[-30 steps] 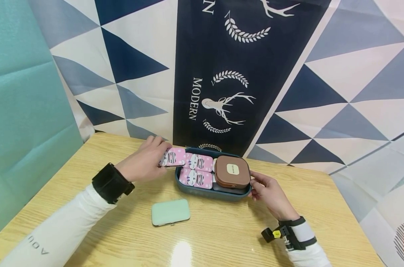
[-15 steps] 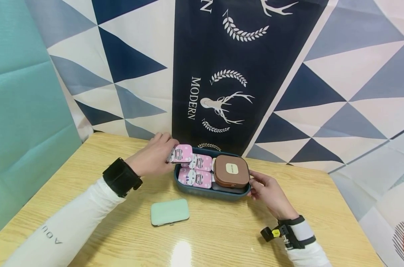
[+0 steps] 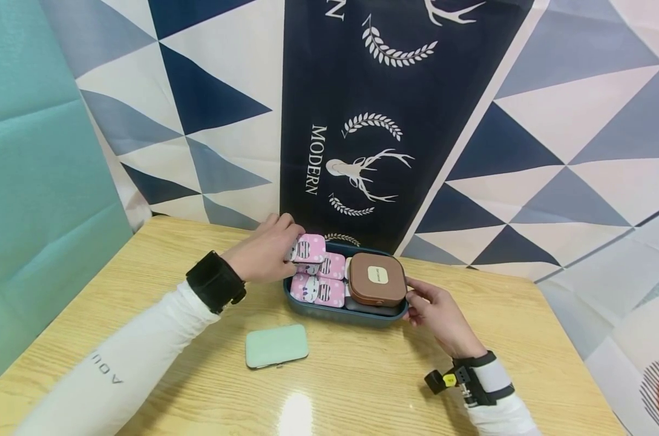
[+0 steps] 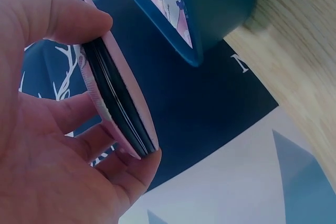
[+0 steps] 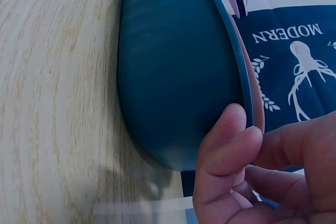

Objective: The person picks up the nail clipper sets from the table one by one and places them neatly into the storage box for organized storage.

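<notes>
My left hand (image 3: 269, 248) grips a pink patterned case (image 3: 310, 248) by its edges, thumb on one side and fingers on the other. This slim hard case (image 4: 118, 95) shows its dark seam in the left wrist view. It hovers over the left end of a dark blue oval box (image 3: 340, 315), partly covering a pink case (image 3: 333, 265) inside. Another pink case (image 3: 318, 291) lies in the box's near left part. At the right end, my right hand (image 3: 435, 315) pinches the rim of the box (image 5: 178, 66) between thumb and fingers, beside a brown square zipped case (image 3: 378, 278).
A mint green flat case (image 3: 277, 346) lies on the wooden table (image 3: 362, 375) in front of the box. Under the brown case a dark grey item (image 3: 373, 308) shows. A patterned cloth backdrop (image 3: 226, 109) stands right behind the table's far edge.
My left hand has moved right with the pink case, from beside the box to above its left end. My right hand stays at the box's right rim.
</notes>
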`<move>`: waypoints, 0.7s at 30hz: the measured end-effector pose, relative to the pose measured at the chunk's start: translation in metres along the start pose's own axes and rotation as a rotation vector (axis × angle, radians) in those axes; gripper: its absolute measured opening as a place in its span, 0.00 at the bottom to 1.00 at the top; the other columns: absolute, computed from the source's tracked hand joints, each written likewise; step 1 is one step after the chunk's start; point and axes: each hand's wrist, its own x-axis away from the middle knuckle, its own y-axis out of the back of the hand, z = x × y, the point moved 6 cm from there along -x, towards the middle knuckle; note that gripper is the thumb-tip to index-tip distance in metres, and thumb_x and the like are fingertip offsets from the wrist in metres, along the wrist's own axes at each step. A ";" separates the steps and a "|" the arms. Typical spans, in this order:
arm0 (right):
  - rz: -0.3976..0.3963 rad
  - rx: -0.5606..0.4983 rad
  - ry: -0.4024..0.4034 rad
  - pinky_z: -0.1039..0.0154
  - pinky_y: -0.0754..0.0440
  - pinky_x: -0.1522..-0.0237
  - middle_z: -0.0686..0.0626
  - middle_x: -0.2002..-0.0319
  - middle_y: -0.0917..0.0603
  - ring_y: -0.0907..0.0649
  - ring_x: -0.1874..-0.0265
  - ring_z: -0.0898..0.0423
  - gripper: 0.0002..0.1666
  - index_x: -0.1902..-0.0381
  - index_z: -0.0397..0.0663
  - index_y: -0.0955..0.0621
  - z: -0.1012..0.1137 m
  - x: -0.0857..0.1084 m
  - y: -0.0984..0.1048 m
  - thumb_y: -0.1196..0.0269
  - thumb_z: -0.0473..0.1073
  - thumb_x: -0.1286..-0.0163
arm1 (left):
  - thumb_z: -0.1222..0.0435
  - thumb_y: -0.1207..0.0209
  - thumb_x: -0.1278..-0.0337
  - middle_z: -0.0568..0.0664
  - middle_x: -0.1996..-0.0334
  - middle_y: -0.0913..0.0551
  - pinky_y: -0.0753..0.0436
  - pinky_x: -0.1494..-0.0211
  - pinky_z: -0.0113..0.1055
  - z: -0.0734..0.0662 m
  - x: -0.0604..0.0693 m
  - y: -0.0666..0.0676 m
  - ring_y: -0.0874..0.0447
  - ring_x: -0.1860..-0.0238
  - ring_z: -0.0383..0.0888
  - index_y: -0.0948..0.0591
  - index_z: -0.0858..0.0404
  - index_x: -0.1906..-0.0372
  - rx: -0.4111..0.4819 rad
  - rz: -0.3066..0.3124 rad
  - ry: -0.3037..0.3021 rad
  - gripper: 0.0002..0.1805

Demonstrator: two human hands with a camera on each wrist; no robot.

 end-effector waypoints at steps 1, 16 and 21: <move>0.000 0.000 -0.001 0.61 0.20 0.70 0.41 0.66 0.17 0.20 0.72 0.54 0.29 0.21 0.32 0.35 0.000 0.000 0.000 0.50 0.35 0.15 | 0.61 0.26 0.43 0.54 0.51 0.27 0.31 0.43 0.46 -0.001 -0.001 0.000 0.35 0.48 0.53 0.21 0.69 0.36 -0.003 0.002 -0.006 0.32; 0.001 0.002 0.001 0.61 0.20 0.70 0.39 0.64 0.18 0.20 0.72 0.54 0.30 0.21 0.32 0.35 -0.001 0.000 0.000 0.50 0.35 0.15 | 0.58 0.25 0.43 0.54 0.48 0.27 0.29 0.40 0.46 -0.011 -0.022 -0.012 0.35 0.45 0.53 0.22 0.67 0.34 -0.029 0.052 -0.006 0.34; -0.001 0.002 0.001 0.61 0.20 0.70 0.39 0.63 0.18 0.20 0.72 0.53 0.30 0.20 0.32 0.35 -0.002 0.000 0.000 0.50 0.35 0.15 | 0.57 0.26 0.42 0.53 0.47 0.27 0.29 0.39 0.46 -0.012 -0.028 -0.020 0.35 0.44 0.53 0.23 0.66 0.33 -0.041 0.075 0.008 0.35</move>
